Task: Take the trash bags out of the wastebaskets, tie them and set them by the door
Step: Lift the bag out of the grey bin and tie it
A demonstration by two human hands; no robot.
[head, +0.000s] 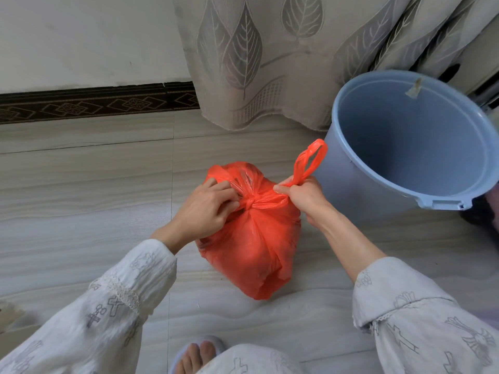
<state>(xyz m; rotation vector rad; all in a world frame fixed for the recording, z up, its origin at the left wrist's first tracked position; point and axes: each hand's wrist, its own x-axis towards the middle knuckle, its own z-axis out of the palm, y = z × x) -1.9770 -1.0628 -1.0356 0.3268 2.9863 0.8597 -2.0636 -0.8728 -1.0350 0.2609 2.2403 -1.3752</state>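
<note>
While both hands point(208, 209) point(303, 197) grip knotted bag point(256, 247), wastebasket point(405, 141) touches right; floor point(81, 211) left.

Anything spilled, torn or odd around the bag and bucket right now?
No spill or tear shows. The one oddity: a scrap of tape stuck over the far rim of the blue bucket. The orange bag sits knotted on the floor, left hand and right hand gripping its handles.
</note>
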